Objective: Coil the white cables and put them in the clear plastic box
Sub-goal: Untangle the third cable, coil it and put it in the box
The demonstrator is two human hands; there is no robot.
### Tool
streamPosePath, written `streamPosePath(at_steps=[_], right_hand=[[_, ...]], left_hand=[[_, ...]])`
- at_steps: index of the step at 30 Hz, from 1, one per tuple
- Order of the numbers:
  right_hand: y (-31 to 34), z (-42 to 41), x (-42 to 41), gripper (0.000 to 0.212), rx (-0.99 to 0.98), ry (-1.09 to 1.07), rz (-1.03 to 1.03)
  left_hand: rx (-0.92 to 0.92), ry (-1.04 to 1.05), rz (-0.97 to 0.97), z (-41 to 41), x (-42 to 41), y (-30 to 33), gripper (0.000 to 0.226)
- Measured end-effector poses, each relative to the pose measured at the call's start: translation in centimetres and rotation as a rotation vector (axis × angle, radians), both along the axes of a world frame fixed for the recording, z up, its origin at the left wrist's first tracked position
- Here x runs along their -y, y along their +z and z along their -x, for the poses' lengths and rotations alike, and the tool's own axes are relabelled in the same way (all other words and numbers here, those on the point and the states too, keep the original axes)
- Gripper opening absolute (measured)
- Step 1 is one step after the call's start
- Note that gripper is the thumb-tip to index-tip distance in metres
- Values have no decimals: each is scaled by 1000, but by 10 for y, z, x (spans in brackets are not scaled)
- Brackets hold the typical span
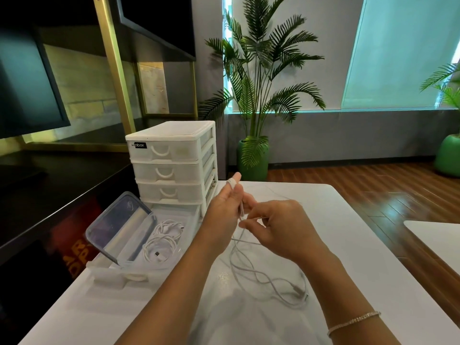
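Observation:
A loose white cable (268, 282) lies in loops on the white table (348, 220), its upper end rising to my hands. My left hand (224, 210) is raised with the cable wound over its fingertips and running down along its fingers. My right hand (276, 225) pinches the same cable just below. The clear plastic box (174, 260) sits at the left inside a pulled-out drawer, with its lid (119, 227) tilted open. Two coiled white cables (161, 240) lie inside the box.
A white drawer unit (174, 165) stands behind the box at the table's back left. A dark counter runs along the left. Potted palms stand by the far wall. Another white table's corner (438, 235) shows at the right.

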State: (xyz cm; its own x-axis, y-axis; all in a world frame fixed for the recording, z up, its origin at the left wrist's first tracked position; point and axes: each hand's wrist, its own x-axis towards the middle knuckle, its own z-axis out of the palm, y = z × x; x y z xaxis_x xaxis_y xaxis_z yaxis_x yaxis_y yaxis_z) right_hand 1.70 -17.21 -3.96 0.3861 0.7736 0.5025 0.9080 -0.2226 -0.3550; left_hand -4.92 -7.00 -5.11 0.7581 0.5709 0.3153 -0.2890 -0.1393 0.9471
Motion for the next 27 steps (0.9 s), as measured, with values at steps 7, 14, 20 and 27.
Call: streamPosePath(at_steps=[7, 14, 20, 27], right_hand=[[3, -6, 4, 9, -285, 52, -56], [6, -12, 9, 17, -389, 111, -176], [-1, -13, -1, 5, -420, 46, -307], [-1, -16, 2, 8, -676, 44, -431]], left_hand=[[-181, -11, -198, -2, -1, -8, 47], [-240, -86, -243, 0, 4, -8, 54], [-192, -105, -204, 3, -3, -7, 50], [-240, -111, -173, 7, -12, -3, 50]])
